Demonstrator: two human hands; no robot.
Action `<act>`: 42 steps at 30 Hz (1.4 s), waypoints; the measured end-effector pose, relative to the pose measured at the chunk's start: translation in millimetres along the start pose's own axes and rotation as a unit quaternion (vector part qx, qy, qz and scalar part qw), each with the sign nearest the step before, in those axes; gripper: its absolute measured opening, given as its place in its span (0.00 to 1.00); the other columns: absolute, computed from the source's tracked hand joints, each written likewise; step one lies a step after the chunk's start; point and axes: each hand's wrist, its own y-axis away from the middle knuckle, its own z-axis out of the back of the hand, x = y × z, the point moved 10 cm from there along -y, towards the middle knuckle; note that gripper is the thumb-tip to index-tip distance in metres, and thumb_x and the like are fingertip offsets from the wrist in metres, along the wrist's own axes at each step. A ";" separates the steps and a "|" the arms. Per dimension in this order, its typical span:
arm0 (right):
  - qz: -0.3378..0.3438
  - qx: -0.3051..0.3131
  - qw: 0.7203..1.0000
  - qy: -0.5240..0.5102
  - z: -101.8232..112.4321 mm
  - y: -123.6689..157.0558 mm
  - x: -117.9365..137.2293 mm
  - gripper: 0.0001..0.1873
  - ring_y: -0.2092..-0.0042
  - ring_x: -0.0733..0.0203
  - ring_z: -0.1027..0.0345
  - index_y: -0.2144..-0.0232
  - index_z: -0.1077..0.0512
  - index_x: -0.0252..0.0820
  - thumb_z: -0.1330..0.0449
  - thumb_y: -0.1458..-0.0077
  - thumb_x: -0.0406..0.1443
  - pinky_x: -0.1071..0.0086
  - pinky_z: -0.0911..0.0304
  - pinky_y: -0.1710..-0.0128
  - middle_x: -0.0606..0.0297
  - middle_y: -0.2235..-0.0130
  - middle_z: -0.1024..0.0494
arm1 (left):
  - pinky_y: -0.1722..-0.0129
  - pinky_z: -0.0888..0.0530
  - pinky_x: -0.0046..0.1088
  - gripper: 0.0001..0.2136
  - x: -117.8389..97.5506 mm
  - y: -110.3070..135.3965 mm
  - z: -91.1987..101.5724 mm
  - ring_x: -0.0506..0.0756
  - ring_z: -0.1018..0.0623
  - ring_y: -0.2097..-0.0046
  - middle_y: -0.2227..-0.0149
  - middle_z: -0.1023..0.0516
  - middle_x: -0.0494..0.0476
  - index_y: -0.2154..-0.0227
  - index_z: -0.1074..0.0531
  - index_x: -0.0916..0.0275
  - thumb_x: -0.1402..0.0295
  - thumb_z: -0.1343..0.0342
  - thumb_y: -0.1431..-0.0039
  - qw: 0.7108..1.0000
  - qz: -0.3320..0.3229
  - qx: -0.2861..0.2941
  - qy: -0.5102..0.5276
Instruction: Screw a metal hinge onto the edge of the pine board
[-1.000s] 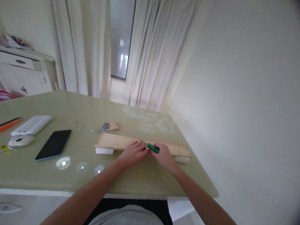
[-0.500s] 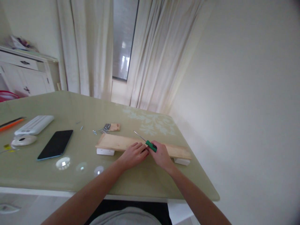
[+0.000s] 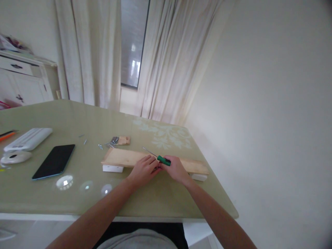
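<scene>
A long wooden board (image 3: 121, 157) lies on two white blocks (image 3: 112, 168) on the green table (image 3: 77, 117). My right hand (image 3: 176, 168) is closed round a green-handled screwdriver (image 3: 164, 160), whose thin metal shaft points up and to the left over the board. My left hand (image 3: 143, 168) rests on the board's near edge right beside it, fingers curled against the right hand; I cannot make out anything in them. Loose screws (image 3: 100, 146) and a small wooden piece (image 3: 123, 140) with metal parts lie just behind the board.
A black phone (image 3: 53, 161), a white power bank (image 3: 27, 139), a white mouse (image 3: 15, 157) and an orange pencil (image 3: 6, 135) lie at the left. Curtains, a window and a white cabinet (image 3: 18, 83) stand behind. The table's right edge is near the board's end.
The screwdriver and my right hand have shifted slightly left along the board; my left hand stayed beside it. The view has swung a little to the right.
</scene>
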 end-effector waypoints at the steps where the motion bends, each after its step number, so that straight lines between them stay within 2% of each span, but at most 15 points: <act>1: 0.000 0.002 1.000 -0.012 1.8 -0.1 -0.7 0.10 0.66 0.58 0.29 0.67 0.18 0.41 0.34 0.42 0.42 0.69 0.39 0.65 0.67 0.70 0.19 | 0.61 0.27 0.35 0.08 0.2 0.1 -0.3 0.58 0.25 0.62 0.65 0.22 0.56 0.67 0.29 0.60 0.67 0.41 0.30 1.000 0.002 -0.001 -0.005; 5: -0.004 -0.019 0.999 -0.040 18.3 1.1 -3.3 0.18 0.65 0.56 0.28 0.66 0.19 0.41 0.38 0.38 0.48 0.67 0.37 0.65 0.65 0.70 0.20 | 0.63 0.29 0.34 0.11 4.3 -0.6 0.4 0.57 0.25 0.64 0.68 0.23 0.55 0.67 0.29 0.60 0.61 0.44 0.27 0.999 0.035 -0.017 -0.013; 8: -0.003 -0.051 0.997 -0.054 37.9 2.6 -1.9 0.19 0.61 0.55 0.26 0.57 0.20 0.41 0.43 0.34 0.48 0.65 0.34 0.62 0.62 0.64 0.19 | 0.61 0.27 0.35 0.11 4.5 -2.9 1.8 0.58 0.23 0.61 0.64 0.20 0.57 0.61 0.26 0.60 0.58 0.44 0.27 0.998 0.054 -0.036 -0.008; 9: 0.001 -0.071 0.996 -0.061 47.0 3.3 -0.2 0.18 0.59 0.55 0.26 0.55 0.22 0.42 0.43 0.34 0.47 0.65 0.33 0.60 0.61 0.61 0.19 | 0.60 0.27 0.35 0.10 2.9 -4.0 1.2 0.58 0.22 0.60 0.63 0.20 0.57 0.59 0.26 0.60 0.60 0.45 0.27 0.998 0.053 -0.036 -0.005; 11: 0.013 -0.136 0.988 -0.078 70.5 6.3 4.4 0.16 0.59 0.56 0.26 0.56 0.25 0.43 0.37 0.38 0.48 0.65 0.32 0.59 0.61 0.61 0.19 | 0.59 0.27 0.35 0.08 -1.4 -6.2 -1.5 0.57 0.22 0.60 0.64 0.20 0.56 0.60 0.25 0.59 0.64 0.46 0.26 0.999 0.042 -0.030 0.004; 13: 0.024 -0.215 0.972 -0.096 96.9 12.2 9.6 0.17 0.63 0.58 0.27 0.60 0.27 0.44 0.31 0.44 0.48 0.67 0.33 0.62 0.64 0.64 0.21 | 0.59 0.27 0.34 0.08 -3.0 -7.7 -4.7 0.56 0.22 0.61 0.65 0.19 0.55 0.61 0.25 0.59 0.67 0.47 0.26 0.999 0.039 -0.019 0.022; 15: 0.033 -0.272 0.956 -0.106 118.0 18.1 16.1 0.18 0.68 0.60 0.30 0.62 0.28 0.44 0.30 0.45 0.49 0.69 0.35 0.67 0.66 0.67 0.24 | 0.59 0.27 0.33 0.07 0.4 -7.8 -7.0 0.56 0.21 0.61 0.65 0.19 0.54 0.62 0.24 0.59 0.68 0.45 0.27 0.997 0.058 -0.013 0.047; 19: 0.060 -0.309 0.945 -0.082 140.0 23.1 35.8 0.18 0.70 0.62 0.33 0.58 0.28 0.45 0.34 0.40 0.50 0.70 0.36 0.70 0.67 0.69 0.26 | 0.59 0.27 0.33 0.05 8.8 -6.3 -10.7 0.56 0.21 0.61 0.65 0.18 0.54 0.63 0.23 0.59 0.67 0.42 0.29 0.992 0.100 -0.003 0.072; 22: 0.069 -0.290 0.953 -0.044 139.3 18.3 48.3 0.18 0.71 0.62 0.34 0.57 0.28 0.45 0.36 0.39 0.51 0.71 0.38 0.72 0.68 0.70 0.26 | 0.62 0.27 0.32 0.07 12.9 -5.3 -12.2 0.56 0.22 0.62 0.66 0.19 0.54 0.64 0.23 0.60 0.65 0.41 0.30 0.990 0.121 0.001 0.074; 27: 0.088 -0.260 0.962 0.004 126.1 6.4 61.1 0.15 0.73 0.64 0.36 0.58 0.29 0.45 0.36 0.38 0.48 0.73 0.39 0.73 0.70 0.72 0.27 | 0.63 0.29 0.32 0.09 14.0 -5.2 -11.0 0.56 0.22 0.63 0.67 0.18 0.54 0.65 0.22 0.60 0.63 0.41 0.29 0.990 0.124 -0.011 0.070; 34: 0.141 -0.241 0.959 0.041 115.2 -2.3 78.8 0.12 0.75 0.66 0.36 0.55 0.30 0.46 0.36 0.37 0.43 0.74 0.40 0.74 0.73 0.74 0.30 | 0.60 0.29 0.31 0.07 15.2 -7.1 -15.0 0.56 0.21 0.60 0.64 0.17 0.54 0.64 0.21 0.60 0.65 0.40 0.30 0.986 0.147 0.022 0.072; 38: 0.187 -0.188 0.962 0.070 105.6 -9.8 97.8 0.15 0.76 0.67 0.38 0.48 0.31 0.47 0.38 0.35 0.40 0.74 0.40 0.73 0.75 0.73 0.31 | 0.60 0.29 0.32 0.06 14.3 -7.0 -14.8 0.57 0.21 0.60 0.64 0.17 0.55 0.64 0.22 0.60 0.65 0.39 0.30 0.987 0.144 0.021 0.070; 42: 0.217 -0.145 0.958 0.120 94.8 -16.3 114.4 0.10 0.74 0.66 0.36 0.53 0.30 0.47 0.38 0.34 0.42 0.73 0.39 0.70 0.73 0.71 0.29 | 0.59 0.29 0.33 0.04 13.3 -6.9 -16.5 0.57 0.21 0.60 0.63 0.17 0.54 0.63 0.22 0.60 0.67 0.38 0.31 0.989 0.129 0.020 0.064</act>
